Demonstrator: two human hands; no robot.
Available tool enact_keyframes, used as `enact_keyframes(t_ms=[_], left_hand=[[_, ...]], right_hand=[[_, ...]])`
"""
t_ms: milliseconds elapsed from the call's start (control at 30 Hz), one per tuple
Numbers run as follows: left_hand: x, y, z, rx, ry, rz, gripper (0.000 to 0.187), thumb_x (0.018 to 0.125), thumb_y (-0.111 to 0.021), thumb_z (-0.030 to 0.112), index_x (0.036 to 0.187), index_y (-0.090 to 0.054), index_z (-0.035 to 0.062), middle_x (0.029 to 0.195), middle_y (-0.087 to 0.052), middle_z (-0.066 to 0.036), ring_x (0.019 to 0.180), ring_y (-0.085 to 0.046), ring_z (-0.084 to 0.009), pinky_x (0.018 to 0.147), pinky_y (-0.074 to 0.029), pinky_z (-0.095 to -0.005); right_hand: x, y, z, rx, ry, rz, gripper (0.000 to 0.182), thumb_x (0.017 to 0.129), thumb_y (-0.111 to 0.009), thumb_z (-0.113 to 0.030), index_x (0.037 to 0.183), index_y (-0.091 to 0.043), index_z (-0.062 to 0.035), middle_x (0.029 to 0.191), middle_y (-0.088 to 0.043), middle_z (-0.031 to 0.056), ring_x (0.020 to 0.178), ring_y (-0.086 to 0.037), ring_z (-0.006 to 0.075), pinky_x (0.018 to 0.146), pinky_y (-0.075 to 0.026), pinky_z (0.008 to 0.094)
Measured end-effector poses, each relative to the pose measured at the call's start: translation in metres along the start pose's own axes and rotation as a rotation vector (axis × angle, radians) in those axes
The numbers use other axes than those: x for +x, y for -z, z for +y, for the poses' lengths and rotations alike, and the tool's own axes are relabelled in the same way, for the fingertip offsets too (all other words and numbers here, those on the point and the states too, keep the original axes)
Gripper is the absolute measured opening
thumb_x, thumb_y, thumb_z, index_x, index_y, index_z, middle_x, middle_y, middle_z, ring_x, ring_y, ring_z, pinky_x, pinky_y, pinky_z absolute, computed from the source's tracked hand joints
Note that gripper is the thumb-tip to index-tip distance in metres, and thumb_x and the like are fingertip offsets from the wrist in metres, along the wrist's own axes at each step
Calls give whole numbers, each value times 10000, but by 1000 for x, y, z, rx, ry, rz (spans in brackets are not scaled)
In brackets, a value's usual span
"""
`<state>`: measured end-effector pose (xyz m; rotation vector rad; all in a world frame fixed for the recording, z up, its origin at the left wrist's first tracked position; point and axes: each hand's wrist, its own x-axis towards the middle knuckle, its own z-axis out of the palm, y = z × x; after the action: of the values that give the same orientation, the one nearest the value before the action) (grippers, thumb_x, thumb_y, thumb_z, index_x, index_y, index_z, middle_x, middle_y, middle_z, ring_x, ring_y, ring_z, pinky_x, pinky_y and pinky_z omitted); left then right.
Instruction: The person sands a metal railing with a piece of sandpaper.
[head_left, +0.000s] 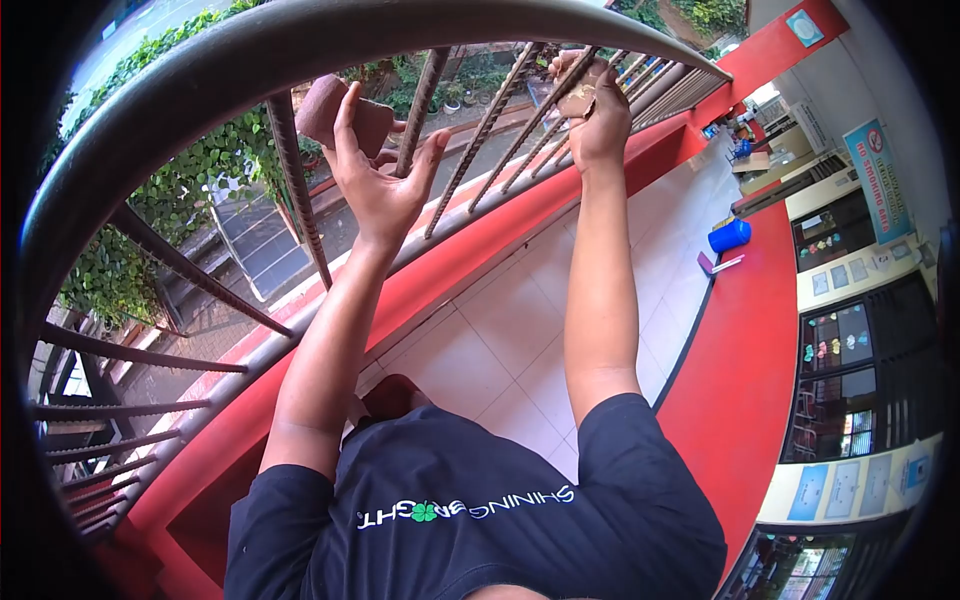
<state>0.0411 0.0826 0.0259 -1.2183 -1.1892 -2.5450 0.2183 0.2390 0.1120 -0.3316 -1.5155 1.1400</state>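
My left hand (378,188) is raised at the railing (268,52), around one ribbed bar (422,105). Its fingers hold a reddish-brown roll (322,108) that looks like sandpaper; the index finger crosses its front, while the thumb stands apart on the bar's other side. Farther along the rail, my right hand (603,125) is closed on a small tan piece of sandpaper (578,98) with a ragged edge, pressed against another ribbed bar (548,112). Its fingertips are partly hidden behind the bar.
The thick curved handrail runs over both hands, with a lower rail and a red ledge (480,255) beneath. Green plants (225,170) grow beyond the bars. On my right are a tiled floor (510,320), a red floor strip (735,340) and a blue bin (729,235).
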Motion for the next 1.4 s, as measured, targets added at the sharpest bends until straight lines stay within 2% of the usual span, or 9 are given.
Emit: enact_keyframes(t_ms=[100, 233, 333, 500, 767, 833, 1167, 1300, 1400], left_hand=[[2, 2, 4, 93, 31, 3, 907, 764, -916, 170, 1501, -408, 21, 1126, -517, -98, 900, -611, -137, 583, -502, -234], [3, 6, 4, 362, -144, 23, 815, 780, -885, 170, 1462, -462, 28, 952, -597, -72, 870, -594, -172, 674, -496, -279], [1, 6, 0, 370, -156, 2, 785, 780, -865, 140, 1452, -476, 26, 960, -607, -77, 946, -585, -190, 752, -495, -306], [-2, 10, -7, 333, -118, -12, 743, 744, -754, 59, 1436, -488, 18, 998, -624, -131, 1052, -560, -321, 954, -452, -446], [-2, 8, -4, 303, -73, -17, 773, 694, -707, 18, 1439, -499, 30, 1102, -580, -146, 1006, -601, -280, 716, -552, -338], [-1, 9, -4, 264, -75, -15, 778, 690, -705, 6, 1440, -499, 35, 1102, -578, -149, 970, -620, -259, 621, -561, -299], [0, 13, -12, 353, -197, -24, 765, 685, -695, -15, 1427, -518, 48, 1129, -580, -145, 905, -650, -206, 558, -574, -265], [-2, 16, -13, 393, -256, -9, 770, 686, -693, -7, 1433, -514, 48, 1101, -593, -133, 903, -646, -192, 543, -570, -247], [-3, 13, -11, 375, -204, -27, 771, 684, -692, -6, 1432, -514, 46, 1077, -605, -125, 899, -644, -192, 539, -569, -244]], right_hand=[[-4, 15, 25, 201, -115, -131, 816, 1034, -239, -699, 1166, -611, 16, 1096, -673, 145, 1048, -669, 294, 1007, -498, 417], [19, 36, 15, 4, -286, -366, 1024, 919, -170, -866, 1145, -625, 24, 1095, -671, 168, 1036, -670, 314, 973, -514, 477], [35, 16, -28, 83, -259, -152, 1002, 923, -146, -859, 1079, -626, 7, 1008, -671, 137, 961, -662, 312, 973, -502, 525], [-2, 16, 42, 89, -293, -283, 988, 896, -115, -885, 880, -606, -28, 783, -589, 89, 754, -583, 227, 988, -493, 533], [31, 21, 22, 312, -218, -297, 893, 872, -210, -915, 779, -490, -73, 755, -454, 48, 739, -462, 212, 916, -437, 439], [0, 18, 49, 66, -294, -295, 912, 826, -178, -957, 692, -428, -91, 701, -401, 40, 705, -426, 211, 894, -429, 431], [19, 18, 26, 293, -256, -235, 913, 842, -262, -938, 829, -512, -60, 777, -426, 39, 725, -410, 197, 897, -403, 408], [-30, 23, 71, 237, -408, -183, 951, 872, -134, -914, 807, -503, -40, 750, -467, 63, 760, -457, 223, 878, -452, 431], [7, 17, 25, 317, -198, -182, 1018, 895, -134, -893, 984, -599, 9, 887, -559, 97, 873, -539, 253, 940, -455, 438]])
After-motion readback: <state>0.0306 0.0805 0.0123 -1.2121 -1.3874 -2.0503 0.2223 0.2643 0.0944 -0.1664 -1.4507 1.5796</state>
